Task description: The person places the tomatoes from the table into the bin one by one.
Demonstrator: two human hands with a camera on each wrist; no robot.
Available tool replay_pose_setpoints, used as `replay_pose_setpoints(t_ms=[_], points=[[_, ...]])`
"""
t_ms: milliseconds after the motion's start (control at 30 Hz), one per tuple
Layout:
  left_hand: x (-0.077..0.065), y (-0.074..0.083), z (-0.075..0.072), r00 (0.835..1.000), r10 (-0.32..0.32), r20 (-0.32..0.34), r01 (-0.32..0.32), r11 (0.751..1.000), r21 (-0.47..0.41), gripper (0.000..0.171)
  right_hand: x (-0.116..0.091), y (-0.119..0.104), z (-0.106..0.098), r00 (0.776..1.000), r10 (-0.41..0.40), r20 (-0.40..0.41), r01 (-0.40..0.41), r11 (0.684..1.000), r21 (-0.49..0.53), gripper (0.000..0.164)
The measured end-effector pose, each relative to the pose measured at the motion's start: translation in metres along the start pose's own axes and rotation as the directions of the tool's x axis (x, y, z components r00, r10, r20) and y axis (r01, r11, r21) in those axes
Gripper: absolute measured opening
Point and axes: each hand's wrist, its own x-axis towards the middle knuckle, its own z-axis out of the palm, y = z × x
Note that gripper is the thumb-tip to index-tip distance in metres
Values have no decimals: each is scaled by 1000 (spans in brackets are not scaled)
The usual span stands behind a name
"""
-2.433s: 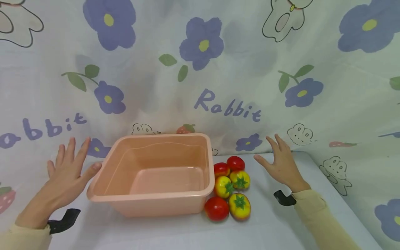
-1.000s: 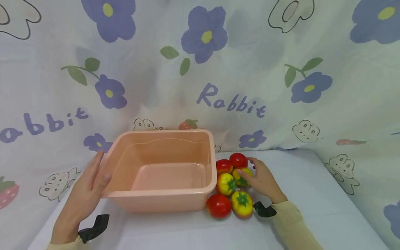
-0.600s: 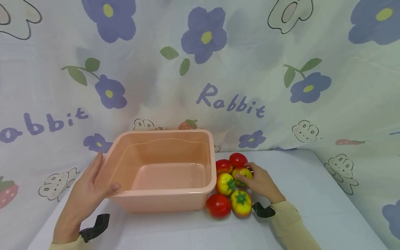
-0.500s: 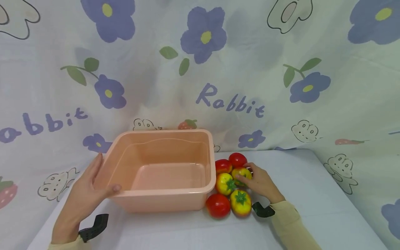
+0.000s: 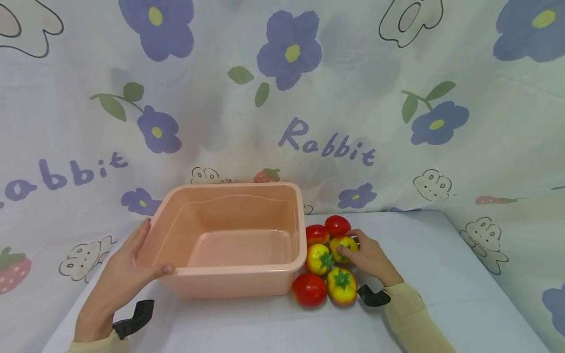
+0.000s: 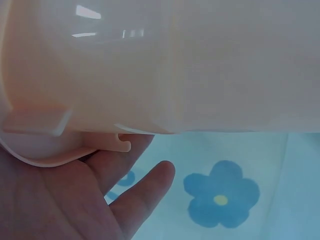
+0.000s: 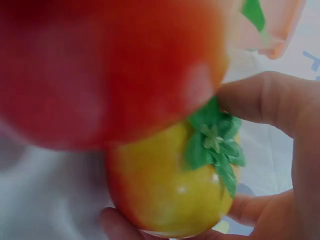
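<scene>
A peach-coloured plastic basin [image 5: 229, 284] stands on the white-covered table. My left hand [image 5: 116, 279] is at its left end, thumb along the front corner of the rim, fingers stretched along the outer side. In the left wrist view its fingers [image 6: 145, 195] reach out straight beside the rim's underside. To the right of the basin, my right hand [image 5: 371, 260] grips a yellow-and-red toy tomato [image 7: 165, 180] with a green leafy top, thumb on one side and fingers curled round the other. That tomato lies within a cluster of similar ones.
Touching or close around the held tomato are red tomatoes [image 5: 310, 290] and yellow ones with green tops [image 5: 342, 287], several in all. They sit against the basin's right wall. A white cloth [image 5: 282, 59] printed with blue flowers hangs behind the table.
Both hands have come inward: the left onto the basin's left end, the right down to the tomatoes, where it has closed round a yellow one. Over the last half second little has moved.
</scene>
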Motion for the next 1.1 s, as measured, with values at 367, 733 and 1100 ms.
replay_pose_setpoints(t_ms=[367, 733, 1100], points=[[0, 0, 1, 1000, -12, -9, 12, 1000, 20, 118, -6, -11, -11, 998, -8, -68, 10, 1000, 27, 57], [0, 0, 1, 1000, -16, -9, 16, 999, 38, 118, -14, -21, -20, 982, -94, -161, 108, 990, 86, 55], [0, 0, 1, 1000, -8, -13, 8, 1000, 29, 117, -19, -31, -20, 960, -137, -246, 175, 975, 138, 51]])
